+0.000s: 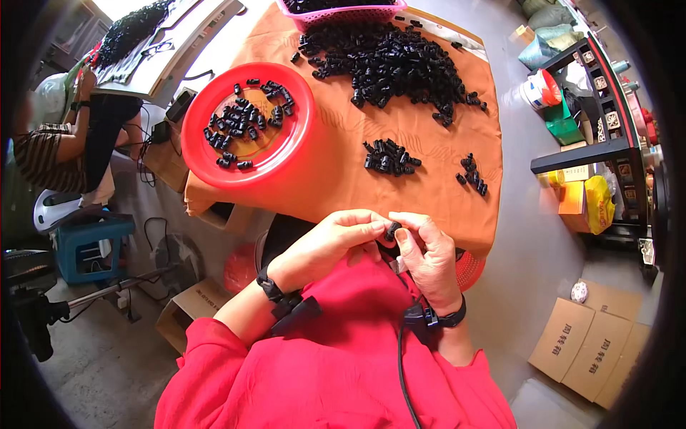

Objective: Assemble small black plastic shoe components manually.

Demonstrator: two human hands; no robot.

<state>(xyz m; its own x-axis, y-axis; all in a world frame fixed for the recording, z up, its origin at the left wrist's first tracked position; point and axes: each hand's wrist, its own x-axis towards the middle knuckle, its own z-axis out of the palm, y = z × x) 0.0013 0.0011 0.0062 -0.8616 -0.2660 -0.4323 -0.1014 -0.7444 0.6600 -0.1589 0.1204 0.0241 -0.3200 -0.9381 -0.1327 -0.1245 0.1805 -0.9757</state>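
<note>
The left hand (321, 247) and right hand (436, 257) meet at the near edge of the desk (343, 189), thumbs and fingertips pinching a small black part (392, 230) between them. A red round tray (301, 125) holding similar pieces sits by the left edge. A large black heap (407, 68) spreads toward the far edge, just before a pink basket (350, 16); a smaller pile (390, 157) lies nearer, and a little cluster (473, 176) near the right edge

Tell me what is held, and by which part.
A small black piece, between left hand and right hand; the gripped part cannot be told.
</note>
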